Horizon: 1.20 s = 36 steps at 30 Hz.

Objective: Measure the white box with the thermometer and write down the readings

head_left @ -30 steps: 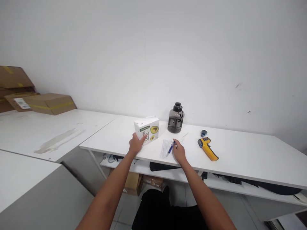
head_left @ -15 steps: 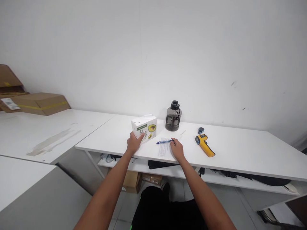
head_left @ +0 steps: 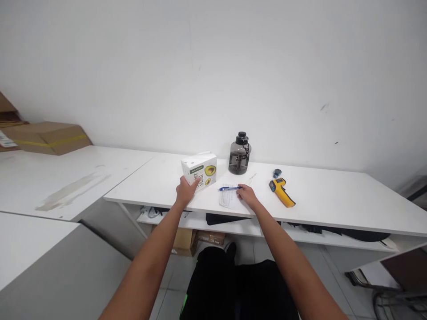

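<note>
My left hand is closed around the lower left edge of a white box printed with avocados and the word "Meal". The box stands upright on the white table. The fingers of my right hand are closed on one end of a blue pen, which points left. Below the pen lies a sheet of paper with small printed text, partly covered by the pen and near my right hand.
Behind the paper stands a dark translucent water jug. To the right lie a yellow infrared thermometer and a small blue object. Cardboard boxes sit far left on another table. A shelf below holds dark items.
The whole view has shifted a little, so the table's things appear slightly higher. Both hands keep their hold on the box and the pen, with the pen now lying slightly more level.
</note>
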{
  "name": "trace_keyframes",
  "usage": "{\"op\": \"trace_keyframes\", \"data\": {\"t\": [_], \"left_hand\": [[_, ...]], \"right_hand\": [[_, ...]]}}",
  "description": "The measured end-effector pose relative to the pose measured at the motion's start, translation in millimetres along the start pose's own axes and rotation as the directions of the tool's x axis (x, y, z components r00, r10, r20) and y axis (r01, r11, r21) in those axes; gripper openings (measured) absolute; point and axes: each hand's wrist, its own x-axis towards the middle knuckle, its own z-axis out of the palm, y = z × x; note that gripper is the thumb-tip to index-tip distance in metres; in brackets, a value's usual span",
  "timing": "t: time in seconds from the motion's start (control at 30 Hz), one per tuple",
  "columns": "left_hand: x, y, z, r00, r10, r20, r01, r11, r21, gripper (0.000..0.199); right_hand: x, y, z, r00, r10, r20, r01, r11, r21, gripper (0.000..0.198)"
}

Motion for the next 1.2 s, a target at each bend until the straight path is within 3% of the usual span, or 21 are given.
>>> {"op": "trace_keyframes", "data": {"t": [0.2,0.33,0.43,0.47,0.53,0.57,0.63,0.7,0.77,1.0,1.1,1.2], "left_hand": [[2.8,-2.8,2.3,1.0,0.009,-0.001,-0.009,1.0,0.004,0.049],[3.8,-3.7,2.5,1.0,0.012,-0.005,-0.012,1.0,0.011,0.052],[4.9,-4.5,2.2,1.0,0.023,0.001,-0.023,1.0,0.011,0.053],[5.4,-5.0,2.2,1.0,0.027,0.002,-0.027,1.0,0.01,0.053],[6.5,-6.1,2.2,1.0,0.031,0.0,-0.031,0.999,0.013,0.054],[7.0,-6.6,2.3,0.999,0.035,0.0,-0.035,0.999,0.014,0.054],[7.3,-7.3,2.3,0.999,0.048,0.002,-0.048,0.999,0.012,0.053],[7.1,-7.5,2.1,0.998,0.061,0.003,-0.061,0.998,0.007,0.052],[6.6,-7.4,1.5,0.998,0.063,0.001,-0.063,0.998,0.006,0.051],[6.0,-7.0,-2.0,0.997,0.072,0.005,-0.072,0.997,-0.014,0.051],[5.6,-6.2,-3.7,0.998,0.064,-0.01,-0.065,0.997,-0.042,0.051],[4.7,-5.6,-6.1,0.999,0.044,-0.01,-0.045,0.989,-0.138,0.055]], "right_hand": [[0.6,-2.9,-4.5,0.999,0.033,0.04,-0.037,0.993,0.111,0.048],[-8.6,-15.1,-6.3,0.997,0.038,0.074,-0.046,0.993,0.111,0.058],[-18.5,-28.9,-15.7,0.992,-0.081,0.094,0.091,0.989,-0.116,0.054],[-21.7,-33.2,-21.5,0.982,-0.168,0.083,0.185,0.946,-0.266,0.049],[-26.6,-39.2,-37.3,0.944,-0.327,0.04,0.286,0.754,-0.591,0.042],[-28.2,-40.2,-47.0,0.932,-0.362,-0.003,0.248,0.645,-0.723,0.041],[-29.4,-37.7,-67.9,0.928,-0.336,-0.16,0.027,0.489,-0.872,0.043],[-28.9,-29.1,-87.8,0.907,-0.249,-0.339,-0.219,0.409,-0.886,0.052],[-28.5,-16.8,-103.9,0.882,-0.162,-0.443,-0.36,0.374,-0.855,0.059],[-32.6,9.0,-130.2,0.919,0.036,-0.392,-0.368,0.431,-0.824,0.061],[-37.0,5.9,-139.5,0.939,0.086,-0.333,-0.324,0.544,-0.774,0.064],[-51.8,-0.5,-149.0,0.945,0.04,-0.326,-0.262,0.69,-0.674,0.057]]}}
